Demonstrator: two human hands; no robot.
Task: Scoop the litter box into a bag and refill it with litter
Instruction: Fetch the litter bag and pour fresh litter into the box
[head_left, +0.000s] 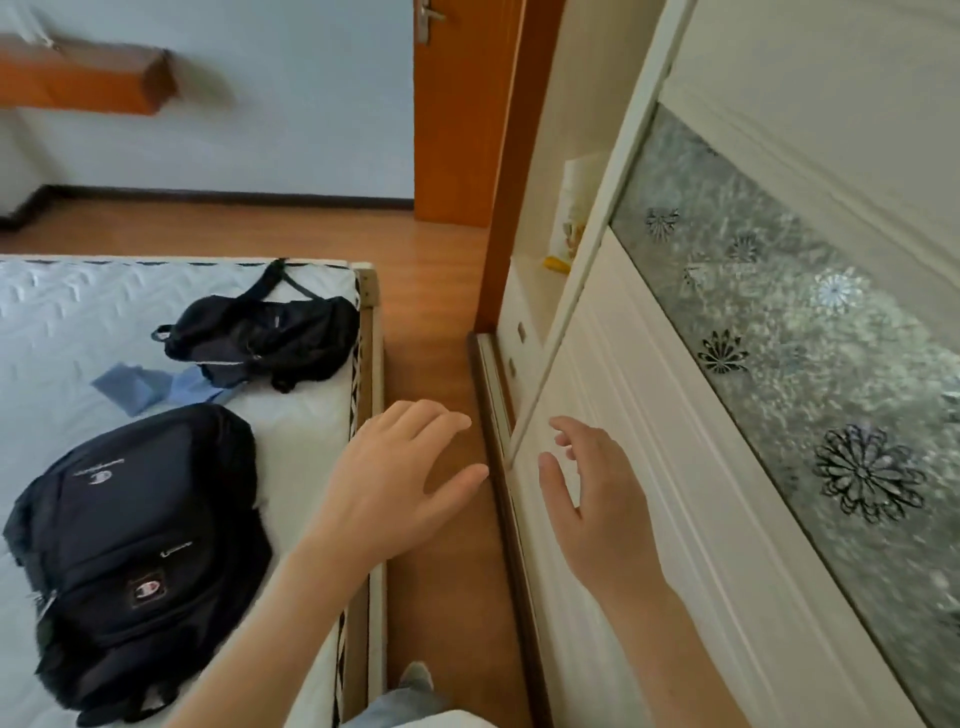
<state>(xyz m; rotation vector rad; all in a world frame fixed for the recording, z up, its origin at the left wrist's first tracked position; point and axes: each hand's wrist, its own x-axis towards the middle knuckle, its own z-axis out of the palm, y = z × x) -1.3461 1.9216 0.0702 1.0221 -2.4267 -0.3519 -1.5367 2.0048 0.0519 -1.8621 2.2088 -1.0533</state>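
Backpack (140, 561) lies on the mattress (62, 332) left of the left grip (400, 467), a smaller black bag (265, 338) beyond it. Both grips hang wide and hold nothing, the right grip (597, 499) just beside the white wardrobe door (675, 519). Litter box, scoop and bag: none in view.

Neither the litter box, the bag for waste nor the litter supply shows in the head view. A pale package (574, 208) standing upright on the open wardrobe shelf (535, 270) may be litter, though its print is too blurred to tell
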